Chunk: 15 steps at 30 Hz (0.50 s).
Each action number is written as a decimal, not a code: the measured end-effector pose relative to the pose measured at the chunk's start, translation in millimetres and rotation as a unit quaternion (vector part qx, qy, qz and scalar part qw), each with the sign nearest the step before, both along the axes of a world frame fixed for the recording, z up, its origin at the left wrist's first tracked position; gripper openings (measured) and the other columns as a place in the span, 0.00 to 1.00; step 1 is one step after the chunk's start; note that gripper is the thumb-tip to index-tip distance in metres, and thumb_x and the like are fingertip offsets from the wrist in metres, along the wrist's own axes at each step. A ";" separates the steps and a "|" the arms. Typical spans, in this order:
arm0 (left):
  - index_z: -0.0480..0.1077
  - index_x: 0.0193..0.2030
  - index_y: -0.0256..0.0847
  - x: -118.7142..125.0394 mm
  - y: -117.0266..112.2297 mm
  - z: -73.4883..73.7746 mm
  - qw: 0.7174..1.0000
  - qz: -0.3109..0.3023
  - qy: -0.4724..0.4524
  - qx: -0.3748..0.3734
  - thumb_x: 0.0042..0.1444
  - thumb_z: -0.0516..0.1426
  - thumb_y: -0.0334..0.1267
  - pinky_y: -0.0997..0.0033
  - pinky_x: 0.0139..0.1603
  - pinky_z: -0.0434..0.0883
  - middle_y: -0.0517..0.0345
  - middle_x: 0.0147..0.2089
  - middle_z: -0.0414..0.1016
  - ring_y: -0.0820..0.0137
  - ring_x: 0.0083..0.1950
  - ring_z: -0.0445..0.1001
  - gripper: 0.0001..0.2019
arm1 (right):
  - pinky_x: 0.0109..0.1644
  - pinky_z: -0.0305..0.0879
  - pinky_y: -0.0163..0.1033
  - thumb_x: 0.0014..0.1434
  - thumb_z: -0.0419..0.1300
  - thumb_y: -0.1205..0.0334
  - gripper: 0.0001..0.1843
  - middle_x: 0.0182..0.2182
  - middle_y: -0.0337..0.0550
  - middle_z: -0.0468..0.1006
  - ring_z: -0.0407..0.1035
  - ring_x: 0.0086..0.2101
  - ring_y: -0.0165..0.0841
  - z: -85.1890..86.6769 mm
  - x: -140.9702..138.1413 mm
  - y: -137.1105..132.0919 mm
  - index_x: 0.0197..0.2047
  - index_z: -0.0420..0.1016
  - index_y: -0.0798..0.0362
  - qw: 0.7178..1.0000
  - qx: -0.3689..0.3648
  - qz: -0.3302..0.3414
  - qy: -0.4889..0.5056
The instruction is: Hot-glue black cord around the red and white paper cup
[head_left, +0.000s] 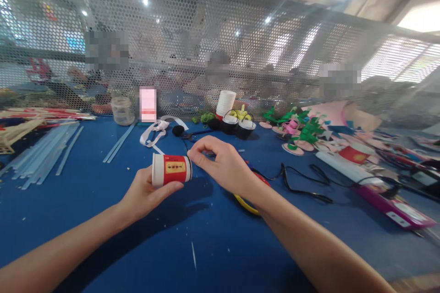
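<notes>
Over the tabletop (240, 247), between its near and far edges, the left hand (139, 192) is gripping the cup (174, 170) on its side, apparently so the dark-banded end is facing the right hand (220, 160). The right hand is pinching beside that end, seemingly on a dark strand (186, 145) for control.

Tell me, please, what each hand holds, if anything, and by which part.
The left hand holds the paper cup around its side; whether the right hand pinches anything cannot be told.
</notes>
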<state>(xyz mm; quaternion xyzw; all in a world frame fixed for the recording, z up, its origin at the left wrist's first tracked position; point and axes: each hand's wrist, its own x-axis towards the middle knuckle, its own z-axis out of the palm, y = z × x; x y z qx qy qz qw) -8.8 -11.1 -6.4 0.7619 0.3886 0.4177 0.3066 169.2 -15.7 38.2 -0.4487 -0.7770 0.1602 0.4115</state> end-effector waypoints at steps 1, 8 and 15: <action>0.73 0.33 0.40 -0.7 -0.1 -0.1 1.000 -0.002 0.008 0.019 0.44 0.58 0.36 0.71 0.34 0.70 0.55 0.35 0.77 0.65 0.35 0.74 0.08 | 0.39 0.61 0.38 0.54 0.52 0.56 0.10 0.31 0.43 0.71 0.65 0.33 0.31 -1.1 1.2 2.8 0.29 0.67 0.54 1.000 -0.012 -0.013 -0.004; 0.73 0.37 0.43 -3.9 0.6 -2.5 0.987 -0.081 0.088 0.111 0.48 0.55 0.34 0.70 0.37 0.69 0.53 0.38 0.76 0.66 0.37 0.73 0.10 | 0.52 0.49 0.50 0.41 0.62 0.47 0.31 0.49 0.50 0.64 0.53 0.51 0.41 -9.9 -4.2 4.0 0.47 0.65 0.53 0.987 0.027 0.094 -0.128; 0.74 0.33 0.41 1.2 -3.9 5.1 0.981 -0.161 0.108 0.009 0.45 0.57 0.38 0.71 0.35 0.68 0.55 0.32 0.76 0.67 0.34 0.73 0.08 | 0.46 0.56 0.45 0.45 0.60 0.50 0.22 0.40 0.49 0.71 0.60 0.45 0.40 -10.8 -6.9 2.4 0.40 0.70 0.55 0.974 -0.048 0.140 -0.172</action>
